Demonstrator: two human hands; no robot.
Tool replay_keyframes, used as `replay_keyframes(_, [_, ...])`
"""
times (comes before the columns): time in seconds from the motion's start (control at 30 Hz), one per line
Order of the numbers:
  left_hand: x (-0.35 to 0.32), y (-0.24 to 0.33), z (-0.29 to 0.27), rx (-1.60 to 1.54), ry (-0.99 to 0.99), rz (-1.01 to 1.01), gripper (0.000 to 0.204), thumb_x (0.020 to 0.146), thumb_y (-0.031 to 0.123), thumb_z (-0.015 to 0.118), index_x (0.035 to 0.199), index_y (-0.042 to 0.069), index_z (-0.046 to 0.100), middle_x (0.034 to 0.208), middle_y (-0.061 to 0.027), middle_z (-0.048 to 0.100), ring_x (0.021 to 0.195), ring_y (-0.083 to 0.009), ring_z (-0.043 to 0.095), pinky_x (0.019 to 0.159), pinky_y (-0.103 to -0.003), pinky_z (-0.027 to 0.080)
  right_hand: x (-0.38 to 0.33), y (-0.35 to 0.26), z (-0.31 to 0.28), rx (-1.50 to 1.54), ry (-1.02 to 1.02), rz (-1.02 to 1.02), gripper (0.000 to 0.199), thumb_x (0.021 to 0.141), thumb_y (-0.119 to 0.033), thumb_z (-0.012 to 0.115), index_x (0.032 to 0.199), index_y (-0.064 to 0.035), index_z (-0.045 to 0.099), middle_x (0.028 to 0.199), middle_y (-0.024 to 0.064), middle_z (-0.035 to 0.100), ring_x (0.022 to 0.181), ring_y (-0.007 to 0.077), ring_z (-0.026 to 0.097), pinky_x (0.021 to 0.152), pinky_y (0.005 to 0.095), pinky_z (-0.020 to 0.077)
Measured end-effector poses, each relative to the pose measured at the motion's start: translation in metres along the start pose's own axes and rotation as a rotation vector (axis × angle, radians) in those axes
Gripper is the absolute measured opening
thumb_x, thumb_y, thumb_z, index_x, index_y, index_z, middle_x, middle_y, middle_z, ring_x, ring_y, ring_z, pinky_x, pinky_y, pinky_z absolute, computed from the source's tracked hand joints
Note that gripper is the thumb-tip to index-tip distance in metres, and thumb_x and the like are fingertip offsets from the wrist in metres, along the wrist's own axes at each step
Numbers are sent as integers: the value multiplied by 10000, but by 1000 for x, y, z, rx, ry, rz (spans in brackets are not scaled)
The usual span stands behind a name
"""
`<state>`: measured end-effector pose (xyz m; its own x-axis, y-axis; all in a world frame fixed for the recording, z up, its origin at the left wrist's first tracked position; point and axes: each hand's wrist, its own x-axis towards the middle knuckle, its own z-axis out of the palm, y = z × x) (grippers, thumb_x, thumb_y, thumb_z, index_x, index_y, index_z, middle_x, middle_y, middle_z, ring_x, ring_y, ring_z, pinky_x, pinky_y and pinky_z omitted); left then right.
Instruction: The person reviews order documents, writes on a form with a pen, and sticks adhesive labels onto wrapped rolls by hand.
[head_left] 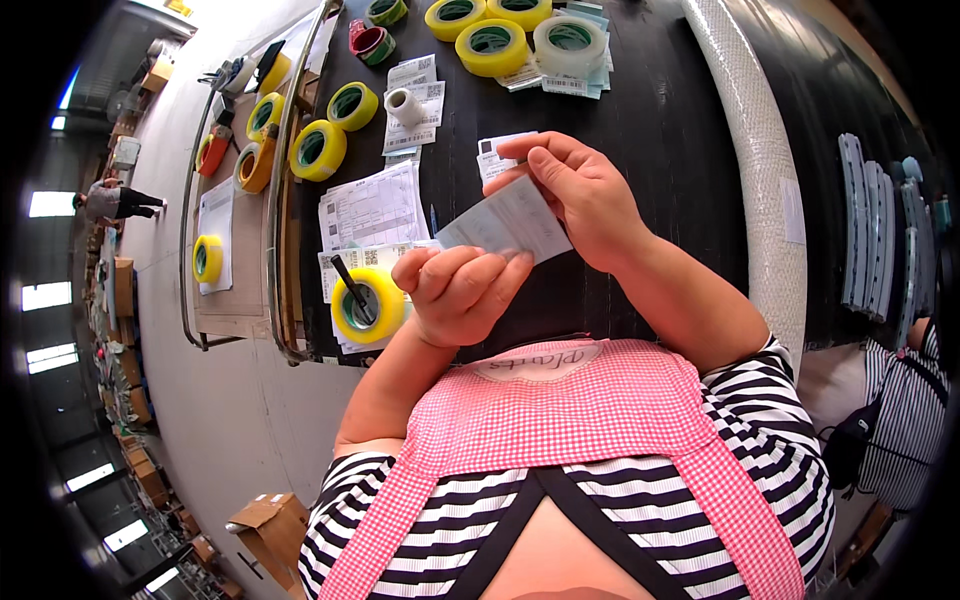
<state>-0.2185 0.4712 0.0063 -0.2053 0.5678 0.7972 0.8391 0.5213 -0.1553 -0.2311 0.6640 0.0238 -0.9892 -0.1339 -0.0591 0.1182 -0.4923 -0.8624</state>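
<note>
Head view: both bare hands are raised in front of the person's body, over the near part of a black surface (pixel 670 130), with a pale blue-grey label slip (pixel 510 222) held obliquely between them. The fingers of the left hand (pixel 462 292) are curled and clamped on the slip's lower edge; the right hand (pixel 585 190) lies at its upper right edge, thumb and index finger near each other, though whether they grip the slip cannot be told. A white printed label (pixel 490 160) lies on the surface just beyond the right fingertips. Left of the slip are printed forms (pixel 370 210) and, near the left hand, a yellow tape roll (pixel 391 300) with a black marker (pixel 350 282) leaning in its core. A long bubble-wrap roll (pixel 755 130) extends along the right.
</note>
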Motion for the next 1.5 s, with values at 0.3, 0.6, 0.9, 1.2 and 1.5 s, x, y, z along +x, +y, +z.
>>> replay_keyframes(0.3, [4, -2, 5, 22, -23, -112, 284, 653, 169, 680, 935, 186, 710, 880, 70, 557, 851, -121, 533, 831, -344, 312, -17, 5, 0, -132, -56, -79, 407, 875, -103, 654, 1229, 5, 484, 947, 53, 595, 825, 99, 583, 728, 247, 490])
replay_keyframes(0.6, [2, 0, 8, -26, -53, -141, 289, 654, 150, 699, 940, 189, 713, 879, 59, 530, 836, -130, 529, 823, -351, 318, -14, 10, -3, -248, 66, -25, 325, 888, -23, 562, 1204, -1, 492, 872, 17, 555, 742, 57, 537, 646, 213, 473])
replay_keyframes(0.9, [1, 1, 8, -88, -42, -190, 321, 631, 97, 734, 934, 198, 702, 874, 55, 530, 819, -141, 534, 797, -359, 326, -15, 14, -5, -306, 74, -115, 227, 925, -23, 481, 1148, -20, 528, 828, 22, 577, 699, 63, 534, 635, 226, 470])
replay_keyframes(1.2, [-15, -10, 5, -1782, 284, -1582, 102, 862, -6, 641, 941, 50, 610, 940, -77, 672, 848, -159, 650, 809, -304, 523, 3, 24, -11, -300, -102, -167, 350, 845, -22, 601, 1191, -25, 547, 1063, 67, 600, 981, 124, 595, 846, 228, 460])
replay_keyframes(1.5, [-32, -13, -6, -1794, 302, -1600, 118, 854, -1, 652, 947, 44, 594, 968, -99, 675, 876, -167, 649, 832, -315, 517, -2, 32, 14, -247, -63, -49, 437, 819, 41, 602, 1238, -17, 490, 1003, 55, 558, 956, 100, 567, 884, 267, 480])
